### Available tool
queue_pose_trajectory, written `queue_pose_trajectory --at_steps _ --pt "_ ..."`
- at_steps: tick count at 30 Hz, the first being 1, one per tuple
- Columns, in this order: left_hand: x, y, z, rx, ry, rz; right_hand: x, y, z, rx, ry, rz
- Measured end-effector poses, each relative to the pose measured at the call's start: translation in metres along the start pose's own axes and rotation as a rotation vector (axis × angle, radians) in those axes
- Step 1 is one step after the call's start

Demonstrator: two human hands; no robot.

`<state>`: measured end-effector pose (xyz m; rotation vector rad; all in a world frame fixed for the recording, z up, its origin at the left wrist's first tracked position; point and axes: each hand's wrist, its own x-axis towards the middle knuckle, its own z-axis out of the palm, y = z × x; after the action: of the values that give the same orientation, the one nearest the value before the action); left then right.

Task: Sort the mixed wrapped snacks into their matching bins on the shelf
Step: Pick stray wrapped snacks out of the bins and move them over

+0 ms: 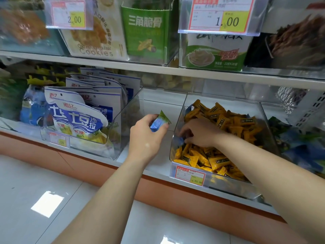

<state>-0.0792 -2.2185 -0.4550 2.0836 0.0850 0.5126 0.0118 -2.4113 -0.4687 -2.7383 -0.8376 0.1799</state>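
Observation:
My left hand grips small wrapped snacks, a blue one and a green one, in the gap between two clear bins. My right hand reaches into the clear bin full of orange wrapped snacks, and its fingers pinch a blue wrapped snack at the bin's left wall. To the right stands another bin with blue and green wrapped snacks.
A clear bin of large blue-and-white snack bags stands on the left of the lower shelf. The upper shelf carries boxed cookies and green snack boxes with price tags. An orange shelf base runs above the white tile floor.

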Motion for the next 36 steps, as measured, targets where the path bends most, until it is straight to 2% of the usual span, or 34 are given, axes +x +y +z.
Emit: queue_pose_trajectory --at_steps 4,9,14,19,25,27,31,36 --pt "-0.001 0.000 0.002 -0.015 -0.028 -0.019 -0.006 0.002 -0.007 0.029 0.083 -0.066" --pt "-0.001 -0.001 0.003 -0.020 -0.043 -0.018 -0.008 0.021 -0.035 0.135 0.344 -0.009" --pt "-0.001 -0.001 0.006 -0.027 -0.054 -0.031 0.012 0.022 -0.023 -0.107 0.155 0.016" --pt "-0.001 -0.001 0.006 -0.027 -0.059 -0.026 0.019 0.019 -0.010 -0.133 0.118 -0.012" --pt "-0.002 0.002 0.005 -0.043 -0.067 -0.017 0.015 0.010 -0.010 -0.154 0.178 -0.041" --pt "-0.002 0.001 0.004 -0.048 -0.068 -0.018 0.012 0.007 -0.017 -0.064 0.230 -0.032" --pt "-0.003 0.006 0.000 -0.115 -0.048 -0.030 -0.007 -0.002 -0.041 0.284 0.372 0.039" --pt "-0.013 0.043 0.016 -0.393 -0.088 -0.042 -0.053 -0.012 -0.060 0.810 0.570 0.195"
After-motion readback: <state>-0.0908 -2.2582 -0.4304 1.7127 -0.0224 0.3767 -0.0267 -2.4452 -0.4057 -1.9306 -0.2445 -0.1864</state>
